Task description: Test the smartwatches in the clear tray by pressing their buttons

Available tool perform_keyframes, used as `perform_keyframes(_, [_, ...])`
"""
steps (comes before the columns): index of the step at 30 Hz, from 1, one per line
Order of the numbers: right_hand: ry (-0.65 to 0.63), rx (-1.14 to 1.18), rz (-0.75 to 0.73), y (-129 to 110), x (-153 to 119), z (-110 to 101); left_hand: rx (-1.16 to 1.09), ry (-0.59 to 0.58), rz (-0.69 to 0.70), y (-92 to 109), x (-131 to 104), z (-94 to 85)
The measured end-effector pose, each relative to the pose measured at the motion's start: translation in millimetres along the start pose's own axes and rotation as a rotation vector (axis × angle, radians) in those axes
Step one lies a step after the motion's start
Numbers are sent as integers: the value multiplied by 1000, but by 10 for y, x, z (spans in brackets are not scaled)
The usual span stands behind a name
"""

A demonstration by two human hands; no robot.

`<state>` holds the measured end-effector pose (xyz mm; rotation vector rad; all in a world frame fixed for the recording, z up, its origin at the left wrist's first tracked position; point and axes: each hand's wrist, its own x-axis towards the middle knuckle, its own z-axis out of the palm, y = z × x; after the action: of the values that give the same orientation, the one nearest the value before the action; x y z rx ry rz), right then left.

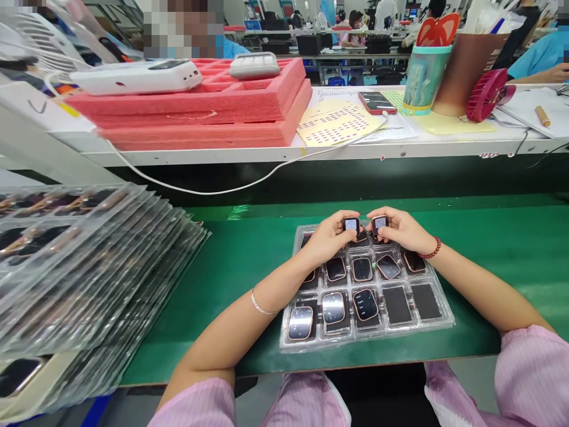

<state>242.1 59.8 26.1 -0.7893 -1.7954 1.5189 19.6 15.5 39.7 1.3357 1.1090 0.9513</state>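
Observation:
A clear plastic tray (329, 340) lies on the green mat, with several watch faces in its compartments; two compartments at the front right hold only dark pads. Above the tray's back row, my left hand (331, 236) grips a small watch (351, 225) whose screen is lit. Close beside it, my right hand (400, 228) holds another lit watch (380, 224) between thumb and fingers. Both screens face me and show a pale pattern too small to read. The two watches are a little apart.
Stacked clear trays (102, 279) of watches fill the left side. On the shelf beyond stand pink foam blocks (195, 112), a phone (377, 102) with a white cable, a teal cup (424, 77) and a magenta fan (486, 98). Other people sit behind.

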Motion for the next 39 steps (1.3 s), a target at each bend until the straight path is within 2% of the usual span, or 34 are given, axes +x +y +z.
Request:
perform_keyframes(14, [-7, -62, -38, 65, 24, 32, 61, -45, -9, 68, -45, -17])
perform_keyframes(28, [-15, -105, -96, 30, 5, 49, 34, -48, 49, 10, -18, -12])
perform_keyframes(39, [-3, -202, -70, -21, -35, 39, 13, -69, 81, -38, -2, 0])
